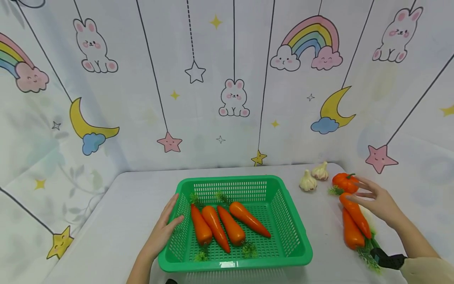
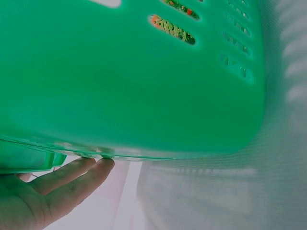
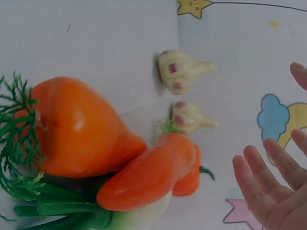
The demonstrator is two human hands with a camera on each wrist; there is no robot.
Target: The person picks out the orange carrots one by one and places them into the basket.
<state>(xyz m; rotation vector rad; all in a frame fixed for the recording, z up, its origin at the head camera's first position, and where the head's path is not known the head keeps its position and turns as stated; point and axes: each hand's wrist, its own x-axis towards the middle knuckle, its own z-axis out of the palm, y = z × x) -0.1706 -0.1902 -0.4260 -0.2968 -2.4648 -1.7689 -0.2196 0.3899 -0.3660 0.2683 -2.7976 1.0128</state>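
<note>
A green plastic basket [image 1: 227, 265] stands on the table with several carrots [image 1: 232, 227] lying in it, their leafy tops at either end. My left hand [image 1: 161, 228] rests at the basket's left rim, thumb over the edge; in the left wrist view its straight fingertips touch the outer wall. My right hand [image 1: 377, 199] hovers with spread fingers and holds nothing, beside an orange-red pepper [image 1: 344, 182] with a green stem. Below it, one carrot [image 1: 356, 215] lies partly across another carrot [image 1: 351, 232]. A white vegetable with green stalks [image 3: 144, 213] is half hidden under them.
Two garlic bulbs, a nearer one [image 1: 307, 181] and a farther one [image 1: 320, 171], lie near the table's back edge, left of the pepper. A white cloth backdrop [image 1: 198, 118] printed with rabbits, stars and moons hangs behind the white table [image 1: 134, 205].
</note>
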